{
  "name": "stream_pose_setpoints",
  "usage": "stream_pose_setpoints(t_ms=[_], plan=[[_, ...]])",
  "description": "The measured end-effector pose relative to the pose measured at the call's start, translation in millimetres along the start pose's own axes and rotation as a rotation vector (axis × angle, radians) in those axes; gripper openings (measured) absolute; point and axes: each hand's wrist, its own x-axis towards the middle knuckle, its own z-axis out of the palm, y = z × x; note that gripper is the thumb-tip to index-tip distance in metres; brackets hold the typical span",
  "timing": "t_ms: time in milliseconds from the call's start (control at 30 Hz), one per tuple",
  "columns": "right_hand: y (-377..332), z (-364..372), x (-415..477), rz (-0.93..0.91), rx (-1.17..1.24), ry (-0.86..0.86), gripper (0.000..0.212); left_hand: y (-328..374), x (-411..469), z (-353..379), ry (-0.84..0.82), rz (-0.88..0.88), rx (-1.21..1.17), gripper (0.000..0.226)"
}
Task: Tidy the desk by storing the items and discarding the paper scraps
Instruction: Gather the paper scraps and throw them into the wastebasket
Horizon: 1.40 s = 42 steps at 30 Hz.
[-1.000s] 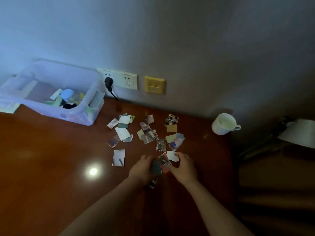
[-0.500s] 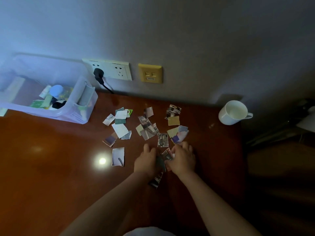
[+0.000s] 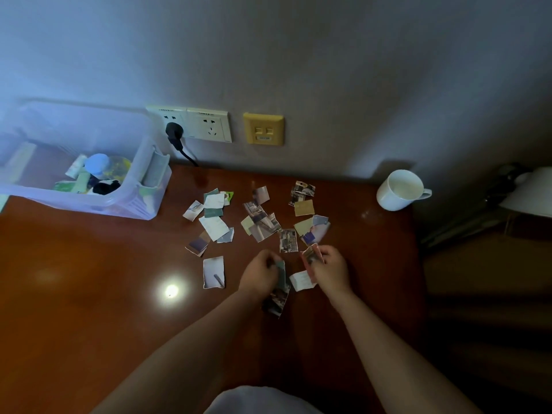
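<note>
This looks like a private room in a home or a hotel, dimly lit. A polished dark wooden bench (image 3: 89, 294) stands against a plain painted wall (image 3: 328, 70). On that wall sits a double socket plate (image 3: 206, 125) with a black plug (image 3: 174, 131) in it. Just right of the socket plate is a yellow data-port plate (image 3: 263, 129). Left of it stands a clear plastic basket (image 3: 89, 201) of small household things. Far right of it are a white mug (image 3: 398, 189) and a pale lampshade (image 3: 531, 192).
</note>
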Motion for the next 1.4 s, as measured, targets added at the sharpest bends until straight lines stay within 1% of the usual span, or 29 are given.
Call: stream_pose_setpoints(t_ms=[33, 100, 167, 267, 300, 333, 400, 433, 467, 533, 600, 700, 800, 867, 933, 1000, 1067, 1100, 1133, 1200, 1267, 1300, 1333, 1400], plan=[[-1, -1, -2, 0.040, 0.064, 0.018, 0.019, 3, -2, -1, 0.015, -0.032, -0.058, 0.019], [-1, -3, -6, 0.122, 0.106, 0.016, 0.016, 6, -6, -2, 0.034, -0.066, -0.118, 0.024], [-1, -4, -12, 0.191, 0.113, -0.035, 0.013, 8, -11, -1, 0.015, -0.043, -0.079, 0.026], [3, -1, -18, 0.210, 0.033, -0.096, 0.038, 7, -17, 4, -0.055, 0.000, 0.114, 0.028], [4, 0, -19, 0.181, -0.031, -0.108, 0.043, 4, -18, 5, -0.056, 0.014, 0.210, 0.031], [7, 1, -19, 0.126, -0.134, -0.116, 0.042, 2, -20, 5, -0.050, 0.035, 0.327, 0.035], [14, 1, -17, -0.031, -0.423, -0.117, 0.023, -3, -22, 4, -0.043, 0.120, 0.577, 0.043], [17, 1, -15, -0.099, -0.563, -0.105, 0.016, -6, -22, 3, -0.044, 0.161, 0.665, 0.049], [19, 0, -14, -0.160, -0.677, -0.094, 0.014, -8, -23, 2, -0.045, 0.192, 0.727, 0.054], [18, -1, -14, -0.250, -0.828, -0.096, 0.029, -12, -21, 0, -0.048, 0.218, 0.810, 0.061], [17, -3, -12, -0.307, -0.925, -0.139, 0.040, -14, -20, -2, -0.064, 0.220, 0.870, 0.067], [17, -6, -10, -0.324, -1.034, -0.220, 0.047, -12, -16, -4, -0.088, 0.258, 0.944, 0.067], [19, -5, -8, -0.321, -1.083, -0.215, 0.049, -9, -12, -6, -0.103, 0.261, 0.987, 0.065], [18, -4, -8, -0.298, -1.097, -0.199, 0.050, -8, -9, -4, -0.119, 0.250, 0.992, 0.056], [16, -5, -8, -0.300, -1.116, -0.173, 0.051, -6, -9, 0, -0.143, 0.237, 0.940, 0.035], [14, -7, -8, -0.326, -1.139, -0.173, 0.044, -4, -9, 2, -0.175, 0.195, 0.800, 0.014], [16, -9, -8, -0.305, -1.092, -0.209, 0.026, -3, -8, 2, -0.258, 0.085, 0.515, 0.017], [17, -11, -7, -0.267, -0.987, -0.232, 0.014, -1, -7, 1, -0.280, 0.015, 0.330, 0.018], [18, -12, -6, -0.205, -0.827, -0.251, 0.008, 2, -8, -1, -0.268, -0.047, 0.145, 0.017], [16, -14, -5, -0.044, -0.428, -0.241, 0.006, 9, -8, -3, -0.200, -0.164, -0.197, 0.015], [10, -14, -3, 0.116, -0.075, -0.196, 0.028, 19, -7, -5, -0.156, -0.244, -0.458, 0.017], [7, -15, -2, 0.167, 0.064, -0.193, 0.034, 23, -4, -5, -0.142, -0.262, -0.517, 0.019], [3, -16, -1, 0.184, 0.154, -0.195, 0.036, 28, -2, -7, -0.138, -0.269, -0.544, 0.019], [-3, -19, 2, 0.159, 0.231, -0.215, 0.038, 34, 4, -9, -0.152, -0.266, -0.550, 0.017]])
